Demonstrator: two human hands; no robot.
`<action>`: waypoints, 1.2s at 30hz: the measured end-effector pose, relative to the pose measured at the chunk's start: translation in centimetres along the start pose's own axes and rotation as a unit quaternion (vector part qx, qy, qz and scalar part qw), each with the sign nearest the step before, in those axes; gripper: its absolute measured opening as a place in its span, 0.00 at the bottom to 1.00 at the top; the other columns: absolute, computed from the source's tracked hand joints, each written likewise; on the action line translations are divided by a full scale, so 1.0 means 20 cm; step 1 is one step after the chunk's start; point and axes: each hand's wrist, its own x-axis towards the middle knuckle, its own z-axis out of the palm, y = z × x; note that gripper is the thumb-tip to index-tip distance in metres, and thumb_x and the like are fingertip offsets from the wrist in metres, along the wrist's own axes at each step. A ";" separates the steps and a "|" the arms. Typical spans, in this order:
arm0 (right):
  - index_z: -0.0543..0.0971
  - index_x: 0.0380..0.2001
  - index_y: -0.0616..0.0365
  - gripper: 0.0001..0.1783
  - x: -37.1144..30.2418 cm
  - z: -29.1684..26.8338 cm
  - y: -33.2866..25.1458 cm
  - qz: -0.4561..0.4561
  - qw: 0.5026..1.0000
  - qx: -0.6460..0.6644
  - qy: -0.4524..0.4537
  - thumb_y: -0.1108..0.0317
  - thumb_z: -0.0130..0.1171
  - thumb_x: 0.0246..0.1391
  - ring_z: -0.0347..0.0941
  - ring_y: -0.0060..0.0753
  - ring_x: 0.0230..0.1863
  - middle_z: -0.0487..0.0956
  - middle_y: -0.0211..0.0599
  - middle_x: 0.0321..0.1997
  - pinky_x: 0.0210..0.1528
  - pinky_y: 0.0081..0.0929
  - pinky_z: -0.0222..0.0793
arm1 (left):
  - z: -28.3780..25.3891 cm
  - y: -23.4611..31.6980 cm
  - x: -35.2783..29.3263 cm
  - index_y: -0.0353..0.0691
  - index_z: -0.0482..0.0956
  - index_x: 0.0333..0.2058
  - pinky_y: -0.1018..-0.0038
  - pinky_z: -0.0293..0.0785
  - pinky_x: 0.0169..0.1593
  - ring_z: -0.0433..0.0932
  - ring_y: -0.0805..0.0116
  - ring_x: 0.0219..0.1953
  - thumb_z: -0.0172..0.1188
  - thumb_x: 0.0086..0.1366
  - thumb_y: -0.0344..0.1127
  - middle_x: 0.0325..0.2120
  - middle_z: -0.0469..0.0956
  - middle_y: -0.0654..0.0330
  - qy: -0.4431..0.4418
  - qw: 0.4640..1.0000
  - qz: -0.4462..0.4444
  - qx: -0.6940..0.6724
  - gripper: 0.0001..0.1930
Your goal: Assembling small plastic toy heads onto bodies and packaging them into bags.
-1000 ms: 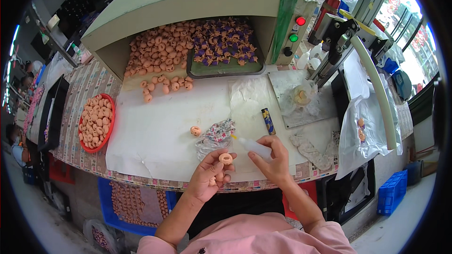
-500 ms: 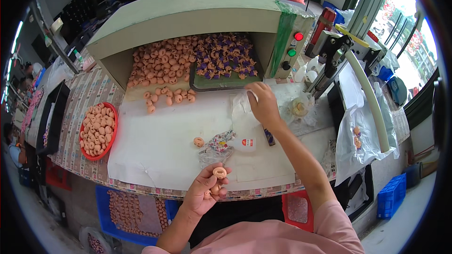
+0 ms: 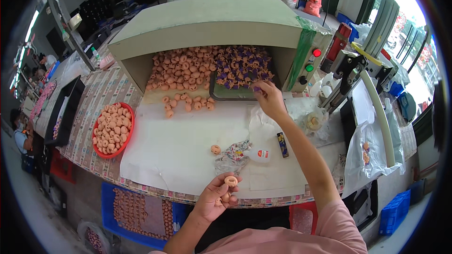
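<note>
In my left hand (image 3: 211,202), near the front edge of the table, are several hollow peach-coloured doll heads (image 3: 230,181); the fingers are closed round them, and the top one shows its opening. My right hand (image 3: 273,101) reaches to the front edge of a dark tray (image 3: 226,95). Its fingertips pinch a small purple-and-peach piece (image 3: 257,89). Many similar purple-and-peach pieces (image 3: 242,68) fill the tray. Beside them, a heap of doll heads (image 3: 181,68) lies under the hooded box. One loose head (image 3: 215,149) rests on the white sheet.
The hooded box (image 3: 207,28) has lit buttons on its right post. A red basin (image 3: 133,122) of heads stands left. A crumpled plastic bag (image 3: 233,155), a white bottle (image 3: 258,154) and a dark blue pack (image 3: 282,145) lie mid-table. A metal press (image 3: 351,70) stands right.
The whole view has shifted, so the scene sits further right and lower. My right hand has closed its fingertips on a small piece at the tray's edge. My left hand keeps its heads.
</note>
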 end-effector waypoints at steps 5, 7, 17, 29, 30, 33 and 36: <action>0.71 0.42 0.62 0.11 -0.53 -0.15 -0.35 0.190 0.888 0.387 -0.161 0.79 0.58 0.55 0.75 0.25 0.47 0.78 0.37 0.42 0.47 0.21 0.72 | 0.00 0.00 0.10 0.41 0.71 0.54 0.77 0.75 0.42 0.76 0.72 0.44 0.55 0.66 0.30 0.50 0.74 0.57 0.011 0.999 0.023 0.027 0.18; 0.73 0.42 0.63 0.12 -0.73 -0.19 -0.37 0.185 0.886 0.394 -0.158 0.79 0.60 0.54 0.76 0.24 0.45 0.78 0.37 0.42 0.48 0.21 0.72 | 0.02 -0.02 0.15 0.41 0.71 0.55 0.78 0.75 0.40 0.76 0.73 0.42 0.56 0.66 0.30 0.46 0.76 0.59 0.053 0.995 0.015 0.089 0.18; 0.81 0.41 0.61 0.14 -0.99 -0.32 -0.37 0.126 0.937 0.291 -0.147 0.77 0.66 0.48 0.75 0.24 0.37 0.80 0.35 0.38 0.39 0.20 0.72 | 0.06 -0.19 0.20 0.37 0.74 0.52 0.82 0.72 0.36 0.76 0.76 0.36 0.61 0.63 0.32 0.39 0.77 0.61 0.023 0.983 0.009 0.181 0.19; 0.84 0.36 0.58 0.14 -1.09 -0.43 -0.33 0.107 0.948 0.267 -0.136 0.76 0.70 0.41 0.76 0.26 0.33 0.81 0.34 0.31 0.35 0.22 0.72 | 0.10 -0.25 0.24 0.34 0.79 0.40 0.83 0.72 0.30 0.75 0.77 0.28 0.71 0.53 0.39 0.31 0.79 0.60 -0.006 0.950 0.032 0.311 0.20; 0.84 0.36 0.58 0.14 -1.10 -0.43 -0.33 0.086 0.950 0.270 -0.134 0.76 0.70 0.42 0.76 0.26 0.32 0.81 0.34 0.31 0.35 0.22 0.71 | 0.08 -0.24 0.25 0.34 0.79 0.39 0.83 0.73 0.30 0.76 0.77 0.28 0.72 0.52 0.39 0.30 0.79 0.60 -0.021 0.961 -0.011 0.275 0.19; 0.84 0.35 0.59 0.13 -1.11 -0.44 -0.37 0.091 0.949 0.268 -0.142 0.75 0.71 0.41 0.76 0.27 0.33 0.81 0.36 0.31 0.35 0.22 0.71 | 0.07 -0.25 0.23 0.35 0.79 0.37 0.82 0.74 0.31 0.76 0.76 0.29 0.72 0.53 0.39 0.30 0.79 0.60 -0.032 0.973 -0.060 0.219 0.17; 0.84 0.34 0.60 0.13 -1.13 -0.42 -0.36 0.087 0.953 0.263 -0.125 0.74 0.72 0.41 0.76 0.27 0.32 0.80 0.36 0.30 0.35 0.23 0.71 | 0.07 -0.25 0.23 0.35 0.79 0.36 0.82 0.74 0.31 0.76 0.76 0.29 0.70 0.54 0.39 0.31 0.79 0.60 -0.027 0.978 -0.069 0.196 0.16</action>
